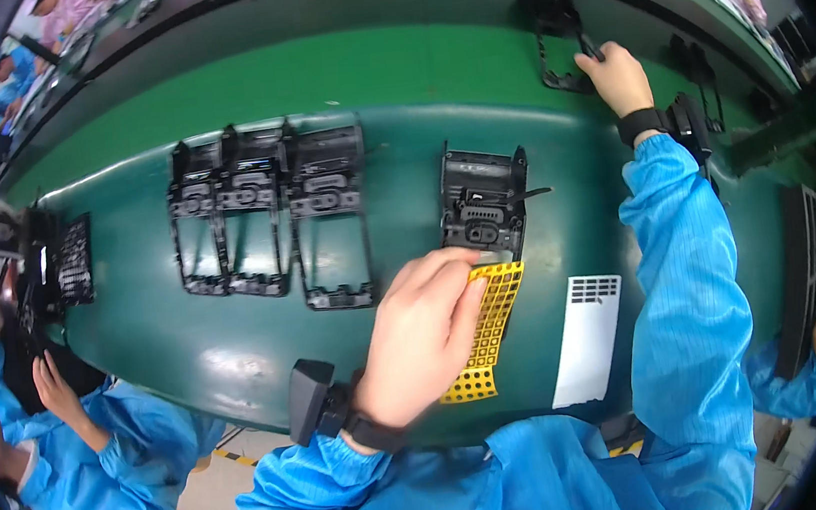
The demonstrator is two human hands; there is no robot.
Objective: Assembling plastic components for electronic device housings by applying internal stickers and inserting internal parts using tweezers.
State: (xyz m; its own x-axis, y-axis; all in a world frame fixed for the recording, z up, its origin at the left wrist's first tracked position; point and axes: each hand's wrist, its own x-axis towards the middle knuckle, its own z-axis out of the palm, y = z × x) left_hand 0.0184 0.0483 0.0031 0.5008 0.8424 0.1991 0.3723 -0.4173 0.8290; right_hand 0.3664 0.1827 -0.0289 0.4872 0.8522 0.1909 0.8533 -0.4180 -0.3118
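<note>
My left hand (423, 329) pinches a yellow sheet (498, 317) dotted with rows of small dark pads; its lower end bends down near the table edge. Just beyond the sheet lies a black plastic frame (482, 196), its lower part hidden by the sheet and my hand. My right arm is stretched far forward, and my right hand (620, 79) is closed on the right side of another black device frame (559, 36) over the green strip. Between my arms lies a white backing sheet (587, 340) with dark rectangles at its top end.
Several black frames (328, 214) stand in a row on the green table (131, 297) to the left. Another frame (700, 81) lies at the far right. Co-workers in blue (119, 459) sit at both sides, with a black tray (805, 280) on the right.
</note>
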